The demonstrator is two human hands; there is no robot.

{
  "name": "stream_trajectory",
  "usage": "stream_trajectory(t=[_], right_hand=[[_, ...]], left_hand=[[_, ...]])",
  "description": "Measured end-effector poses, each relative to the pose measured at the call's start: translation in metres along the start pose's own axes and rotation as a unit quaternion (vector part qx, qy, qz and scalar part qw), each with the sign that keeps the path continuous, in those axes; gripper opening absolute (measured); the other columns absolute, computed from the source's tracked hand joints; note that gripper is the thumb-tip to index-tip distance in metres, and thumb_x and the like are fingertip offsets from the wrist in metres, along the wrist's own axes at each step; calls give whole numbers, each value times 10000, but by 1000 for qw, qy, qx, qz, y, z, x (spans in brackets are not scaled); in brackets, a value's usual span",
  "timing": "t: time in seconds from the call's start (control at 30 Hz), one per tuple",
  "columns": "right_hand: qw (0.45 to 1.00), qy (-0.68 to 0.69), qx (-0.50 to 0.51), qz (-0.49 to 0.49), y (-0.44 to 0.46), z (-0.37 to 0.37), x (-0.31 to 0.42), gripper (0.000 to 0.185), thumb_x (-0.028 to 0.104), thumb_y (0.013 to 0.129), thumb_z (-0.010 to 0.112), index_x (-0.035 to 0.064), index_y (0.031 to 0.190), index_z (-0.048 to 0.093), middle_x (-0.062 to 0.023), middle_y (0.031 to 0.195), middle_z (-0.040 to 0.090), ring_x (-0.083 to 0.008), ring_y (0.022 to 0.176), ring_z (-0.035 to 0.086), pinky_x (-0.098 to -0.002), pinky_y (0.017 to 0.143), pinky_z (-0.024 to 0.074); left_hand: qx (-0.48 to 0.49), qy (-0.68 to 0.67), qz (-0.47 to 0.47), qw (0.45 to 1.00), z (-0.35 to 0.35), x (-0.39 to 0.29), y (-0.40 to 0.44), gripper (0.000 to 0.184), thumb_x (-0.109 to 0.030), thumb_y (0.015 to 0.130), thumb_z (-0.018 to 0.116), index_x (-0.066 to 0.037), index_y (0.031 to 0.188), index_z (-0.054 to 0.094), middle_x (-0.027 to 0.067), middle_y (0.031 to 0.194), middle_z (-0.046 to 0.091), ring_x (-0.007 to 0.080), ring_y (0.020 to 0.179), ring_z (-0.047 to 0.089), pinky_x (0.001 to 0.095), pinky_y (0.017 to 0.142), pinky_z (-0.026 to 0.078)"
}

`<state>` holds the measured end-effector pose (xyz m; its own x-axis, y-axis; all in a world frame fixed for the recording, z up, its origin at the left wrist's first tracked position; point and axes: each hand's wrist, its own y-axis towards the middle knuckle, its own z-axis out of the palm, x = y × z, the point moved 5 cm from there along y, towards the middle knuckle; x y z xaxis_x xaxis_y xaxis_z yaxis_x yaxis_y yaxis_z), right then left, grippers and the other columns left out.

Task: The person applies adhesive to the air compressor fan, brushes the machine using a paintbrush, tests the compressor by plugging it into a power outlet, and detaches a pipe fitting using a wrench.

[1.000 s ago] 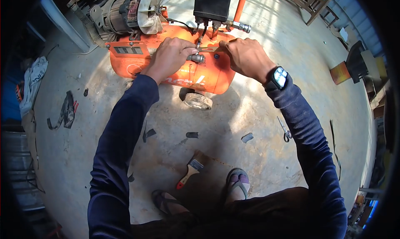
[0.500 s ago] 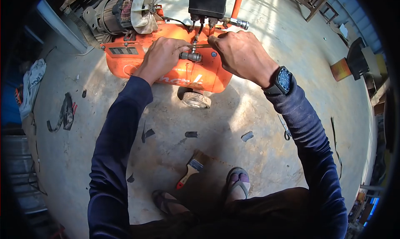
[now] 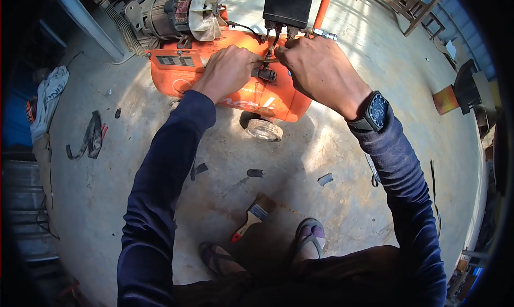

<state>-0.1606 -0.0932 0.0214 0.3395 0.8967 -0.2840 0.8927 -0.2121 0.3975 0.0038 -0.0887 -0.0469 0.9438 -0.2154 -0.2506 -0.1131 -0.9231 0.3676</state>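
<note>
An orange air compressor tank (image 3: pixel 225 90) stands in front of me, with a metal valve fitting (image 3: pixel 264 74) on its top. Over the tank, just left of the fitting's stem, is my left hand (image 3: pixel 229 71), its fingers closed in a pinch. My right hand (image 3: pixel 321 71), wearing a black watch (image 3: pixel 373 111), is closed right of the stem. Between both hands a thin brownish strip (image 3: pixel 267 60) runs across the stem; its ends are hidden in my fingers. Above sits a black pressure switch box (image 3: pixel 289 6).
A motor (image 3: pixel 160 15) with a white fan (image 3: pixel 208 12) sits on the tank's left. On the floor lie a paintbrush (image 3: pixel 254 215), dark scraps (image 3: pixel 255 173), scissors (image 3: pixel 372 170) and a strip of dark cloth (image 3: pixel 92 135). Wooden furniture (image 3: pixel 407 4) stands behind on the right.
The view has shifted, so the scene sits slightly further right and higher. Both hands stay at the fitting's stem, still gripping the strip, with the left hand's knuckles turned a little.
</note>
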Motion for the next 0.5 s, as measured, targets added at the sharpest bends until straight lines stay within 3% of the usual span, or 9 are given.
stream_trajectory(t=[0.13, 0.3, 0.4, 0.5], right_hand=[[999, 21, 17, 31, -4, 0, -6, 154, 84, 839, 604, 44, 986, 626, -154, 751, 634, -344, 721, 652, -438, 626, 513], [997, 38, 43, 49, -11, 8, -6, 178, 71, 817, 618, 48, 993, 619, -156, 801, 634, -349, 728, 649, -441, 630, 513], [995, 80, -18, 54, -17, 8, -5, 187, 61, 810, 620, 56, 997, 609, -143, 834, 623, -345, 721, 642, -447, 622, 506], [994, 92, -14, 50, -20, 8, -4, 178, 61, 813, 617, 58, 990, 599, -134, 841, 613, -342, 710, 633, -447, 619, 500]], left_hand=[[36, -56, -22, 998, 0, 2, 3, 230, -145, 909, 625, -59, 1088, 740, 183, 819, 703, 347, 763, 663, 426, 735, 513], [64, -85, -48, 993, 1, 4, 5, 216, -161, 907, 608, -72, 1035, 758, 175, 884, 718, 356, 854, 676, 451, 810, 526], [62, -68, -50, 995, -1, 2, 4, 216, -173, 909, 612, -81, 1038, 759, 168, 880, 719, 354, 846, 672, 452, 806, 522], [44, -76, -34, 996, -1, 3, 2, 218, -195, 912, 618, -88, 1038, 761, 159, 879, 721, 351, 836, 668, 452, 801, 519]])
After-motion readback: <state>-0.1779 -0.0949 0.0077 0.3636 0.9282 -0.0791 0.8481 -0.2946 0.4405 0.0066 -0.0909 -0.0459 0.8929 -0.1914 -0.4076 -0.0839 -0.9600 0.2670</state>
